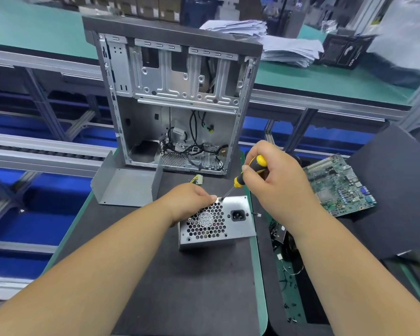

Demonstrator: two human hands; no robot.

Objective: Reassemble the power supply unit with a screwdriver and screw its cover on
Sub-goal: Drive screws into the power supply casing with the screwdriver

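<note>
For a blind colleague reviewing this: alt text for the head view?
A right hand drives a yellow-and-black screwdriver into the top corner of a power supply unit steadied by the left hand; an open computer case stands behind.

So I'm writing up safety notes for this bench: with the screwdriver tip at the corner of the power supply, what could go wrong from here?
1. The yellow-and-black screwdriver meets the corner screw at a slant, so it might slip toward the left hand fingertips right beside it.
2. The silver metal power supply unit sits tilted on the black mat, held only by that hand; pressure from the right hand could shift it.
</note>
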